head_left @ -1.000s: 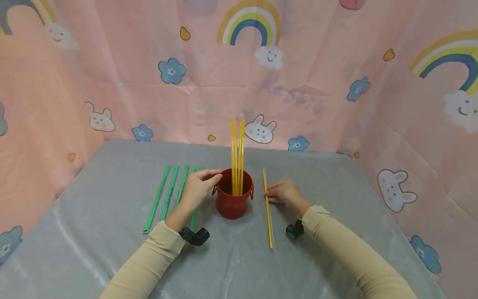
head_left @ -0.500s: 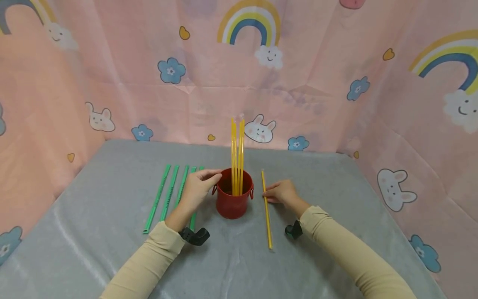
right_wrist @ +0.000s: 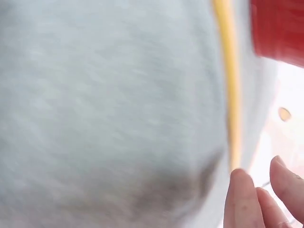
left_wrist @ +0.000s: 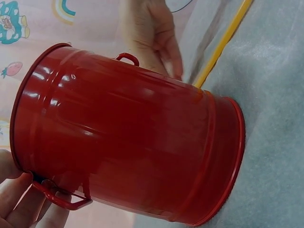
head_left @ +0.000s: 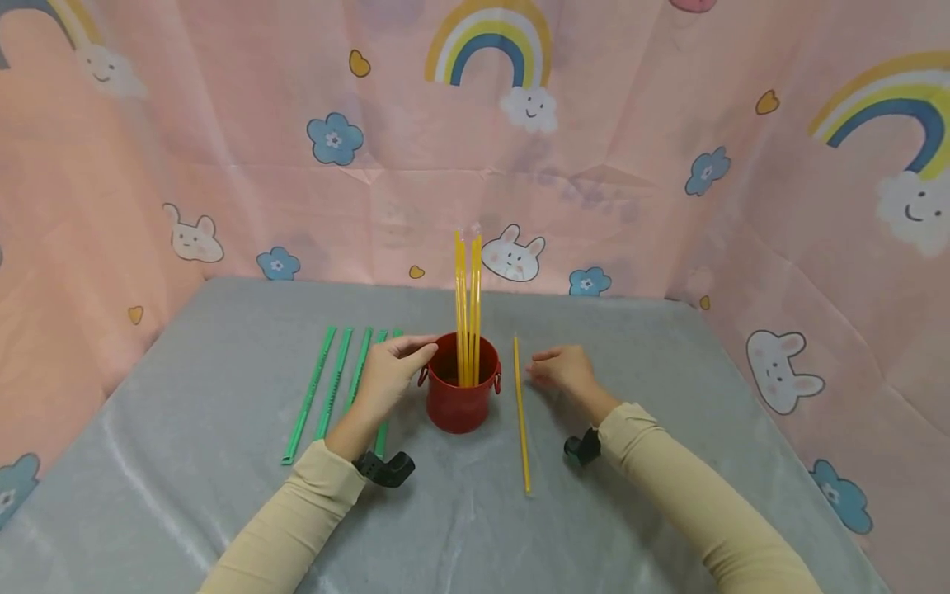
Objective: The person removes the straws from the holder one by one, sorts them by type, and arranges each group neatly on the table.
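Note:
My left hand [head_left: 386,379] grips the rim of a small red metal bucket [head_left: 458,408], thumb near the rim and fingers by the side handle [left_wrist: 61,197]. The bucket stands upright on the grey cloth. Several yellow straws [head_left: 467,309] in clear wrappers stand upright inside it. To the bucket's right, a single yellow straw [head_left: 523,429] lies lengthwise on the cloth. Just right of that straw is my right hand [head_left: 564,375], its fingers extended and slightly apart from it in the head view. The right wrist view is blurred, with fingertips [right_wrist: 243,190] near the straw's far end.
Several slim green sticks [head_left: 310,396] with printing lie side by side left of the bucket, some partly hidden by my left hand and forearm. A pink printed curtain [head_left: 631,223] rises behind and beside the grey-covered table [head_left: 445,528].
The single yellow straw has shifted slightly left toward the bucket and turned a little. My right hand has let go of it and moved slightly away. My left hand stays on the bucket.

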The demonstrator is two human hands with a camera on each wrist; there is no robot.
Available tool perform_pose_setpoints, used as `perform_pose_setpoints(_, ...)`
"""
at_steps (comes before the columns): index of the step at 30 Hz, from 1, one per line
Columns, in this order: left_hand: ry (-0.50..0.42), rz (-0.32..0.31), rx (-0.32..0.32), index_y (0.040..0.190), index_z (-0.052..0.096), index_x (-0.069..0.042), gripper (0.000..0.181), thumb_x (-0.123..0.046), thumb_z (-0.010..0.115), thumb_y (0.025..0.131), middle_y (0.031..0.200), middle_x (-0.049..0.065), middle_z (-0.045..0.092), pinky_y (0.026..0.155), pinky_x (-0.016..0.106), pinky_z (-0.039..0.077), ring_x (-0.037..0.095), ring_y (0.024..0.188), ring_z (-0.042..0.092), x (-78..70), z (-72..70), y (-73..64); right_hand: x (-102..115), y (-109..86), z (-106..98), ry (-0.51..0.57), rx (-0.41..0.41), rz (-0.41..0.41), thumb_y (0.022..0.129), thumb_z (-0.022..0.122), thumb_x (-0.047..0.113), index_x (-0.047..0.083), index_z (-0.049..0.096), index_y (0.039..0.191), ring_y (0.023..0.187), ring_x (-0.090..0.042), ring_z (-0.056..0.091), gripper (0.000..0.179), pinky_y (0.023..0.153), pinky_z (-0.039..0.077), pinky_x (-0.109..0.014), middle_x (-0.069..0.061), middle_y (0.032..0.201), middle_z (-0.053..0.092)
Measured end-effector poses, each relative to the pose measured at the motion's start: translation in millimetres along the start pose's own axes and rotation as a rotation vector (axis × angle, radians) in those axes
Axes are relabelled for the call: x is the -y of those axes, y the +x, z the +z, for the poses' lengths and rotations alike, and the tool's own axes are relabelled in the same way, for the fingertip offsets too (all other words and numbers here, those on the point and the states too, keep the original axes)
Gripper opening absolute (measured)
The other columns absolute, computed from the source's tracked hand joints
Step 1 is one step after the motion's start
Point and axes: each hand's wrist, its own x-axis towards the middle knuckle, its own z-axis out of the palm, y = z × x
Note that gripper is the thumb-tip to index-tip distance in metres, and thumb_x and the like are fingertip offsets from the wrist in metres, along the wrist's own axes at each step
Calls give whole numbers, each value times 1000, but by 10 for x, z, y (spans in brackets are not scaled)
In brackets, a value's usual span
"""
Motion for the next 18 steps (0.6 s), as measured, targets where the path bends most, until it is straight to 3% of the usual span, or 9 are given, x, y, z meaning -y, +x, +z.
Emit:
perform_pose_setpoints(4, -6, 3, 1, 104, 72, -16, 23, -29, 67, 86, 102, 2, 69, 82, 34, 53, 14, 96, 62, 11, -7, -3, 108, -31, -46, 43, -13, -40, 83, 70, 15, -2, 65, 114, 89, -20, 68, 36, 76, 56, -29, -17, 111, 66)
perform_pose_setpoints(8, -7, 1, 3, 104, 72, -16, 23, -30, 67, 86, 102, 2, 69, 80, 31, 53, 14, 96, 62, 18, -9, -3, 247, -86, -63, 138, 25, -62, 84, 69, 17, 0, 63, 117, 105, -25, 63, 38, 85, 53, -34, -17, 120, 62)
perform_pose_setpoints(18, -18, 5, 5, 104, 72, -16, 22, -29, 67, 86, 103, 3, 69, 84, 42, 51, 15, 96, 61, 25, 4, 8, 470, -143, -64, 270, 118, -159, 84, 69, 24, 5, 61, 120, 108, -23, 62, 42, 90, 51, -37, -11, 119, 62)
